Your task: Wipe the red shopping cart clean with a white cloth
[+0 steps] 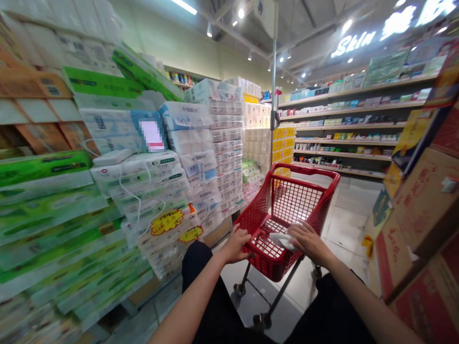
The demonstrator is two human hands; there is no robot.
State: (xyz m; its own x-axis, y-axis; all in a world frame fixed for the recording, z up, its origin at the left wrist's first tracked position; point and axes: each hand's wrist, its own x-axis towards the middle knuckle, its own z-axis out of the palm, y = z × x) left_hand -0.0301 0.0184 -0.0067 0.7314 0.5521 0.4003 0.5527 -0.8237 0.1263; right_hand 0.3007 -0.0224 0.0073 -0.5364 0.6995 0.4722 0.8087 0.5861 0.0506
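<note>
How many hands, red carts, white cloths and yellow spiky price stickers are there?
Hands: 2, the left hand gripping the cart's near rim and the right hand lying on a cloth
Red carts: 1
White cloths: 1
Yellow spiky price stickers: 2, one above the other
Total: 6

Shop aisle: stacked tissue packs (143, 186) at left, stocked wall shelves (344, 124) behind, cardboard boxes (423, 205) at right, pale tiled floor (344, 224), bright ceiling lights (241, 13) overhead.
</note>
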